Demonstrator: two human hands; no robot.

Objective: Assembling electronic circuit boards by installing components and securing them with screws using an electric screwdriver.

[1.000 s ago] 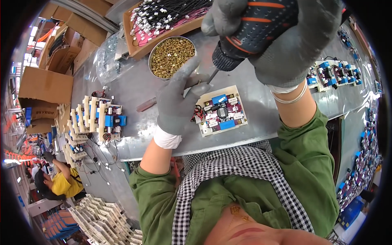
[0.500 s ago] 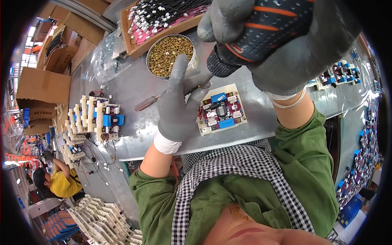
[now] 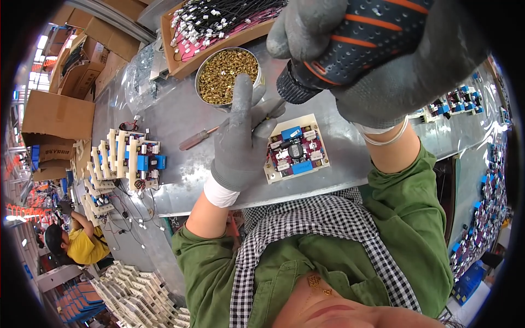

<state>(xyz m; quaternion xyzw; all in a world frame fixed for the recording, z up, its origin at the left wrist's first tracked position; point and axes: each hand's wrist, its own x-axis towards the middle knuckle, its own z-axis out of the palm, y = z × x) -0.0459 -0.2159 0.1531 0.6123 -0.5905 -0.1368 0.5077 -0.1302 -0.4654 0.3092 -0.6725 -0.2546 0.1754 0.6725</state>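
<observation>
My right hand [image 3: 383, 93], in a grey glove, is wrapped round a black power screwdriver [image 3: 361, 41] with orange stripes. Its chuck points down and left, toward my left hand [image 3: 238, 147]. That hand, gloved too, pinches what looks like a small brass screw at the driver's bit; the fingertips mostly cover it. One finger of it points up beside a round tin of brass screws [image 3: 227, 74]. Below the driver, a circuit board [image 3: 297, 148] with blue and white parts lies on a cream square plate. A hand screwdriver [image 3: 197, 139] with a reddish handle rests left of my left hand.
A box of black cables [image 3: 219, 27] with white connectors stands behind the tin. Stacked board assemblies [image 3: 128, 158] are at the left, more boards [image 3: 459, 101] at the right. Cardboard boxes [image 3: 57, 123] stand far left, near a person in yellow [image 3: 87, 246]. The metal table's front edge [image 3: 262, 199] runs before me.
My left hand has shifted slightly left, its raised finger a little more upright. The power screwdriver has barely moved, and the board stays almost in place.
</observation>
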